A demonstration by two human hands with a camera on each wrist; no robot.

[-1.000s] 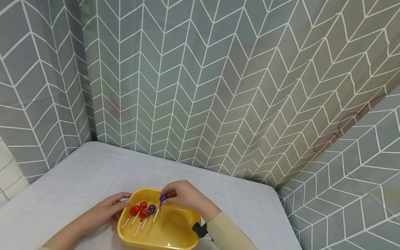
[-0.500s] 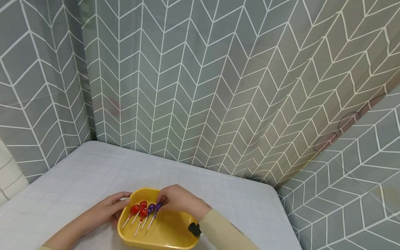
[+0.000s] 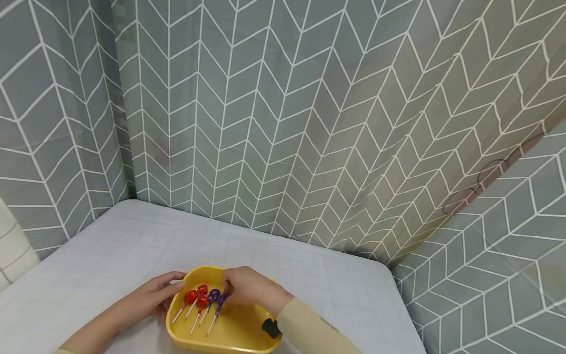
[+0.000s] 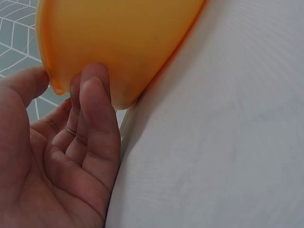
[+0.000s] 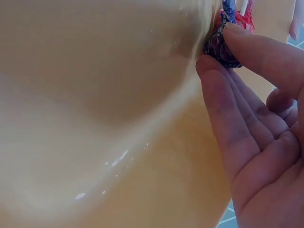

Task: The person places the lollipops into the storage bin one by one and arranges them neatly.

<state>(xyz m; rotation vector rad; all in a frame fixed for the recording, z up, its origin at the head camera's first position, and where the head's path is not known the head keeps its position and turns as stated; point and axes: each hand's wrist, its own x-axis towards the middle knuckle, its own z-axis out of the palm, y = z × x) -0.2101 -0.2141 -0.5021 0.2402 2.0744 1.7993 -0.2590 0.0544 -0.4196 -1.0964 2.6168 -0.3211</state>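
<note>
A yellow tray (image 3: 240,330) rests on the white-covered table. My left hand (image 3: 152,297) holds its left rim; in the left wrist view the thumb touches the rim while the fingers bend against the outer wall. Over the tray, my right hand (image 3: 252,289) pinches a purple-wrapped lollipop (image 5: 221,50) by its head, between thumb and forefinger, with the white stick slanting toward the near side. Just left of it lies a second purple lollipop (image 3: 214,295). Three red lollipops (image 3: 190,297) lie farther left in the tray, sticks pointing the same way.
The table's white cloth (image 3: 146,236) spreads around the tray. Grey curtains (image 3: 265,123) with white chevron lines hang behind the table and at both sides. A small black object (image 3: 270,328) sits by the right sleeve, over the tray's right end.
My right hand has lowered the purple lollipop and brought it left and nearer, beside the other purple one. My left hand and the tray stay in place.
</note>
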